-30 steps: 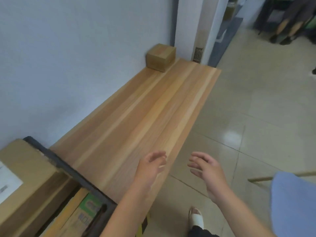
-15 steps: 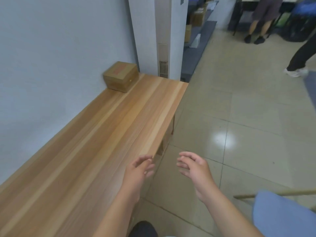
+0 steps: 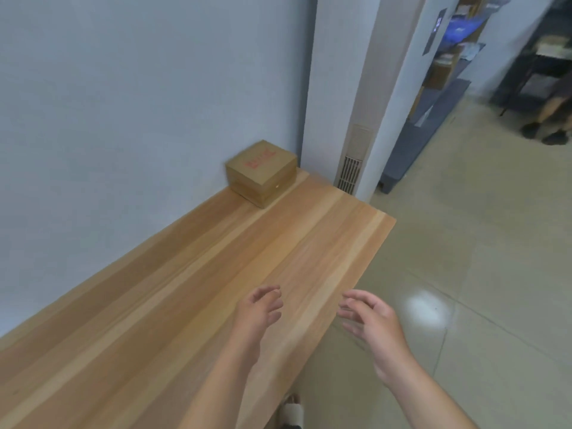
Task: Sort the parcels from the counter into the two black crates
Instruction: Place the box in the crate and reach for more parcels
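A small brown cardboard parcel [image 3: 261, 172] with red print on its top sits at the far end of the long wooden counter [image 3: 192, 289], against the grey wall and next to a white pillar. My left hand [image 3: 260, 314] hovers above the counter near its front edge, fingers loosely curled and apart, holding nothing. My right hand [image 3: 371, 320] is out past the counter's edge over the floor, also empty with fingers spread. Both hands are well short of the parcel. The black crates are out of view.
A white pillar with a vent grille [image 3: 349, 174] stands just beyond the counter's end. Shelving with boxes [image 3: 439, 75] lines the aisle behind it. A person's legs and dark shoes [image 3: 548, 131] are at the far right on the tiled floor [image 3: 464, 243].
The view has moved along the counter toward the parcel, which now looks larger and nearer. The crate with boxes seen one second ago has left the frame. Both hands stay empty and extended.
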